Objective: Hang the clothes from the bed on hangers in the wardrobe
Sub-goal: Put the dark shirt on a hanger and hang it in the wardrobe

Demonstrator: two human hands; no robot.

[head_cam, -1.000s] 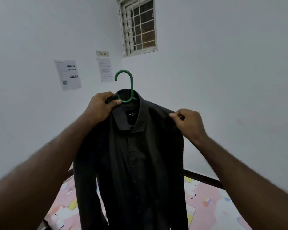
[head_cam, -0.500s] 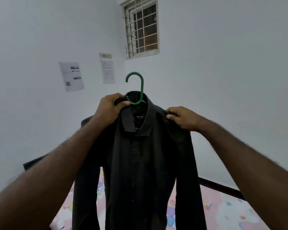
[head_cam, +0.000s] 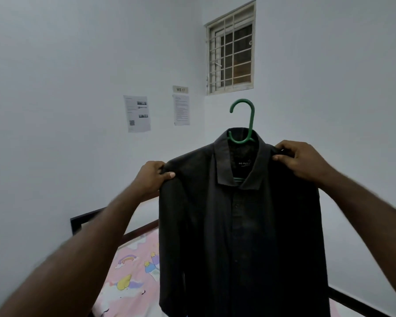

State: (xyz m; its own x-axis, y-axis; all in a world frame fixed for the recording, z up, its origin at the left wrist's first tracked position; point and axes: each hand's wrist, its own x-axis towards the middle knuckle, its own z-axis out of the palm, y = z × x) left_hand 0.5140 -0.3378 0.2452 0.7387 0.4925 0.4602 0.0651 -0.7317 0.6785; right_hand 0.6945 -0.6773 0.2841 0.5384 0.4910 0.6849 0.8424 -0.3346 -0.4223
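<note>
The dark shirt (head_cam: 238, 225) hangs on a green hanger (head_cam: 245, 120) held up above the bed (head_cam: 133, 277) (pink cartoon sheet). The left hand (head_cam: 151, 177) pinches one shoulder; the right hand (head_cam: 300, 159) seems to grip the other, its fingertips partly hidden.

A dark-framed bed (head_cam: 78, 221) carries a pink sheet (head_cam: 133, 271) printed with rainbows and unicorns.

Shirt (head_cam: 242, 225) on hanger (head_cam: 245, 121), btwn both hands; bed (head_cam: 133, 280) below-left; window (head_cam: 231, 50) above, behind.
</note>
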